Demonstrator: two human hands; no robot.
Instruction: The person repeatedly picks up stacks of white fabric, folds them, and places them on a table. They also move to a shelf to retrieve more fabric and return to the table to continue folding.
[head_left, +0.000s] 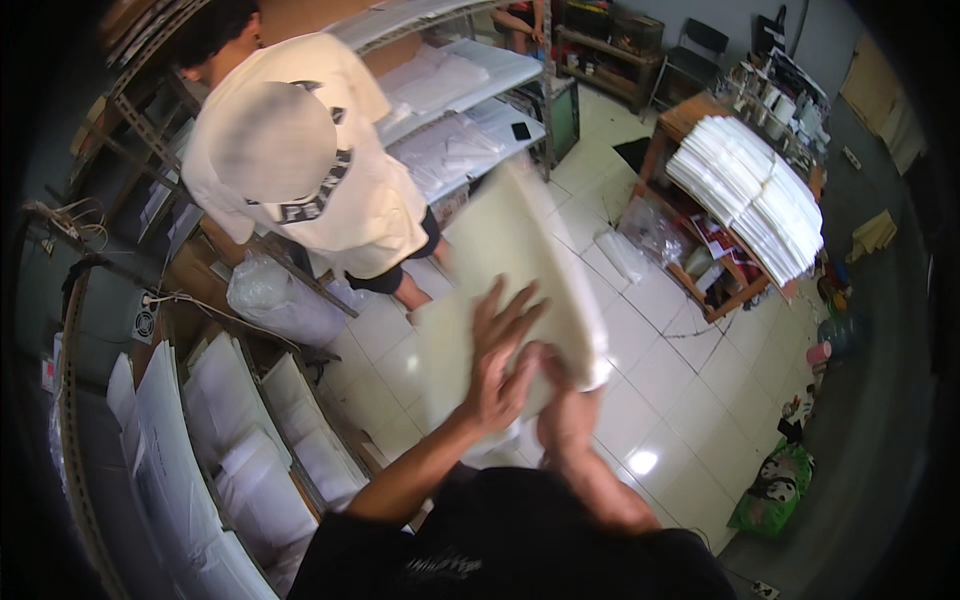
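Note:
In front of me is a bundle of thin white sheets (508,235), tilted upright and somewhat blurred; whether it is paper or plastic I cannot tell. My left hand (497,365) lies against its near face with fingers spread. At the bundle's lower right corner, my right hand (568,415) is closed around the edge, its fingers partly hidden behind the sheets.
A person in a cream T-shirt (310,160) stands at metal shelves (470,65) on the left. White packs (240,420) fill a lower-left rack. A white stack (745,195) covers a wooden table at right. A green bag (775,490) lies on the floor.

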